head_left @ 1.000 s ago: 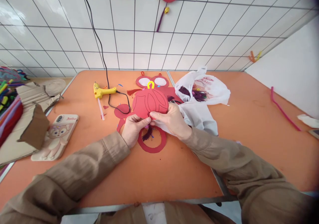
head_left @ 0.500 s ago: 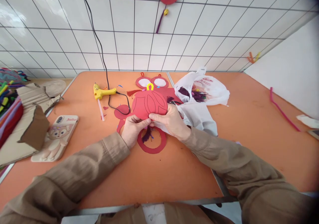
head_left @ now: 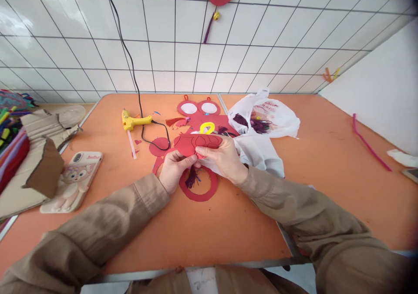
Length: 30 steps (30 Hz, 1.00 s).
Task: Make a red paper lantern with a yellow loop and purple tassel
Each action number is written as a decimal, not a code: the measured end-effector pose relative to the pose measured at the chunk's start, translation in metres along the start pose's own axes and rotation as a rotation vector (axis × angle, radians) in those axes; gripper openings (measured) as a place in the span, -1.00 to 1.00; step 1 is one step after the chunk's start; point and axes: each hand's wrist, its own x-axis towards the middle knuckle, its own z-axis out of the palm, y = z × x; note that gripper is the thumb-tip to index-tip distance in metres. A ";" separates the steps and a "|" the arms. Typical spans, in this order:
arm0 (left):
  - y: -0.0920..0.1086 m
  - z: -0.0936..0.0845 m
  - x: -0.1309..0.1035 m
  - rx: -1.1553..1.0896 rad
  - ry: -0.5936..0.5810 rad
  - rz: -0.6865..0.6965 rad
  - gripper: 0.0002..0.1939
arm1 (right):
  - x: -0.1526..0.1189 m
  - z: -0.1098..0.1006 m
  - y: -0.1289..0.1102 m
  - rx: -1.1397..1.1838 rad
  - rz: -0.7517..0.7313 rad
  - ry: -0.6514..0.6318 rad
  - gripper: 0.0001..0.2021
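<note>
Between my two hands is a red round craft piece (head_left: 187, 144) with curved petal lines on its face. A yellow loop (head_left: 207, 128) shows at its far edge, and a dark purple tassel (head_left: 192, 178) hangs below its near edge. My left hand (head_left: 173, 171) pinches the near edge, thumb on top. My right hand (head_left: 225, 158) grips the right side, its thumb lying on the face. The piece is tipped, so its face looks foreshortened and its back is hidden. Under it on the table lies a red ring (head_left: 199, 197).
A yellow glue gun (head_left: 137, 121) with a black cord lies at the left, beyond a phone (head_left: 76, 180) and torn cardboard (head_left: 29, 172). White plastic bags (head_left: 277, 122) sit at the right. Two red-rimmed ovals (head_left: 209, 102) lie at the back.
The red craft piece has tilted, its far edge dropping so the face shows less. The yellow loop has come lower and to the right. Both hands stay in nearly the same place.
</note>
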 end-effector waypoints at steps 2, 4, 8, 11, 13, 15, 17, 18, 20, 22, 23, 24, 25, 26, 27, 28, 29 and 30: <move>0.000 -0.001 0.001 0.036 -0.011 -0.006 -0.71 | 0.001 0.000 0.003 0.029 0.001 0.003 -0.80; -0.001 -0.002 0.001 0.068 -0.029 -0.006 -0.69 | 0.001 0.000 0.005 0.051 -0.004 0.002 -0.83; -0.002 -0.004 0.001 0.061 -0.033 -0.002 -0.71 | 0.002 -0.002 0.005 0.031 -0.022 0.038 -0.83; -0.003 -0.005 0.001 -0.009 -0.001 -0.022 -0.72 | 0.006 -0.008 0.000 0.007 -0.013 0.060 -0.79; -0.003 -0.005 0.001 -0.077 0.043 -0.042 -0.71 | 0.010 -0.013 -0.006 -0.002 -0.029 0.069 -0.81; -0.002 -0.004 0.002 -0.130 0.085 -0.054 -0.70 | 0.014 -0.019 -0.014 -0.011 -0.054 0.108 -0.77; -0.001 -0.003 0.002 -0.160 0.105 -0.051 -0.69 | 0.018 -0.024 -0.023 -0.026 -0.065 0.168 -0.75; 0.000 -0.002 0.003 -0.173 0.112 -0.049 -0.69 | 0.019 -0.026 -0.029 -0.040 -0.074 0.187 -0.78; 0.000 -0.001 0.003 -0.196 0.123 -0.048 -0.69 | 0.021 -0.029 -0.041 -0.092 -0.101 0.187 -0.86; 0.000 -0.001 0.003 -0.211 0.133 -0.048 -0.69 | 0.024 -0.029 -0.055 -0.187 -0.148 0.144 -0.89; -0.001 -0.001 0.003 -0.216 0.138 -0.048 -0.69 | 0.027 -0.028 -0.062 -0.250 -0.175 0.113 -0.90; -0.001 -0.001 0.003 -0.221 0.142 -0.047 -0.69 | 0.031 -0.027 -0.067 -0.323 -0.204 0.076 -0.90; -0.002 -0.002 0.003 -0.224 0.145 -0.047 -0.69 | 0.037 -0.026 -0.072 -0.405 -0.234 0.033 -0.91; -0.002 -0.002 0.004 -0.226 0.148 -0.046 -0.69 | 0.045 -0.024 -0.075 -0.490 -0.262 -0.017 -0.92; -0.003 -0.002 0.004 -0.228 0.150 -0.045 -0.69 | 0.054 -0.023 -0.075 -0.581 -0.299 -0.063 -0.93; -0.003 -0.002 0.004 -0.229 0.150 -0.043 -0.69 | 0.065 -0.021 -0.074 -0.683 -0.332 -0.111 -0.93; -0.004 -0.002 0.004 -0.230 0.148 -0.043 -0.69 | 0.077 -0.019 -0.072 -0.784 -0.370 -0.135 -0.92; -0.004 -0.002 0.004 -0.230 0.144 -0.043 -0.68 | 0.090 -0.016 -0.067 -0.881 -0.414 -0.147 -0.89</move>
